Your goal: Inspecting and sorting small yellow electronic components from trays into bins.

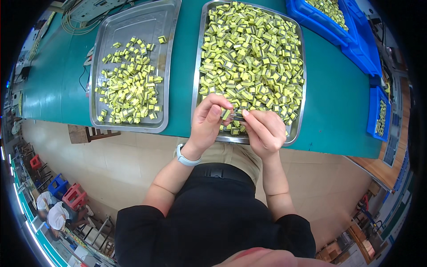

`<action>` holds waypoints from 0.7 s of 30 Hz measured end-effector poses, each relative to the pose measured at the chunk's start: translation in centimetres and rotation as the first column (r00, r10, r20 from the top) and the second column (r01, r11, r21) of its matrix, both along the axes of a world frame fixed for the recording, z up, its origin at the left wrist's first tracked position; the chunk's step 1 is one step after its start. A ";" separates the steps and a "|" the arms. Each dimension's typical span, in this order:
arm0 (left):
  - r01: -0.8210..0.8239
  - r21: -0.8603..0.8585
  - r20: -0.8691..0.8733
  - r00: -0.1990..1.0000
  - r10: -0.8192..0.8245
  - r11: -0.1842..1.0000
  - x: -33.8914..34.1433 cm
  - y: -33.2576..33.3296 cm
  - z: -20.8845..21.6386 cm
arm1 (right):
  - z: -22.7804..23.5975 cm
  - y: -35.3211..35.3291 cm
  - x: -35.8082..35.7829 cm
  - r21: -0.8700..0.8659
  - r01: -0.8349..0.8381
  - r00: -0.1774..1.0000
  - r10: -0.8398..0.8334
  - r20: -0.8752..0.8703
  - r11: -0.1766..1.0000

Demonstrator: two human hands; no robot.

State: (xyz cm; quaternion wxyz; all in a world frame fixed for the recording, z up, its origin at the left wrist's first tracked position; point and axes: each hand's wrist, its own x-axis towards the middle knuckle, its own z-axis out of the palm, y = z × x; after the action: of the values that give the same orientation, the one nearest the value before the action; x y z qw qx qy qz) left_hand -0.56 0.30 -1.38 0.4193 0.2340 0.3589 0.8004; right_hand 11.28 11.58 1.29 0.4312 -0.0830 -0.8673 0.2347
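While a small yellow part (225, 114) sits pinched in the fingers of the left hand (206, 123), the right hand (268, 132) meets it from the other side, its thumb and fingers closed on a slim dark strip (239, 118) whose exact kind I cannot tell. Both hands are over the near edge of the right tray (304, 84), just above the parts (249, 53) that fill it in a dense heap. A pale blue band (187, 160) circles the left wrist.

To the left, well apart from the hands, the left tray (133, 24) bears a looser pile (131, 84), gathered toward its middle and near end, with bare metal at the far end. Both trays lie on the green desk (333, 93). At the far right corner, blue bins (362, 49) hold more such pieces, and a smaller blue bin (372, 116) is at the right edge. Beyond the desk, at the lower left, are red and blue stools (74, 196) and a person (58, 216) in white.
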 end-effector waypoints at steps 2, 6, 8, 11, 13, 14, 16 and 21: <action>0.010 0.023 -0.001 1.000 -0.010 1.000 -0.1 -0.1 0.0 | 0.0 -0.1 0.0 -0.002 0.003 1.000 -0.003 0.000 1.000; -0.004 -0.014 -0.006 1.000 0.004 1.000 0.0 -0.3 0.0 | -0.2 -0.1 -0.1 -0.001 -0.007 1.000 0.007 0.000 1.000; -0.005 -0.024 -0.019 1.000 0.005 1.000 0.0 -0.3 0.1 | -0.3 -0.1 -0.1 0.000 -0.011 1.000 0.011 -0.002 1.000; -0.005 -0.038 -0.033 0.999 0.004 0.999 0.1 0.1 0.0 | -0.1 0.1 0.0 0.006 0.000 1.000 0.000 0.014 1.000; -0.002 -0.019 -0.012 1.000 0.002 1.000 0.2 0.2 0.1 | -0.1 0.3 0.1 -0.001 -0.014 0.999 0.014 0.033 1.000; 0.000 -0.001 0.011 1.000 0.000 1.000 0.3 0.3 0.1 | 0.1 0.3 0.3 0.003 -0.012 0.999 0.011 0.034 1.000; -0.013 0.056 0.030 0.999 0.012 0.998 0.1 0.2 0.0 | 0.5 0.3 0.7 -0.238 0.036 0.999 -0.029 0.033 0.971; -0.260 -0.008 -0.136 0.957 0.256 0.966 -2.2 -1.1 0.8 | 2.2 6.9 5.1 -0.883 -0.093 0.964 -0.180 -0.196 0.461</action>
State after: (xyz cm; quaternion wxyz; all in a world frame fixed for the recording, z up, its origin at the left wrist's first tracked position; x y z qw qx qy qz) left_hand -2.74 -0.84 -0.55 0.2894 0.2328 0.4239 0.8260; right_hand 16.35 18.46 3.45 0.4414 -0.2850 -0.5517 0.6478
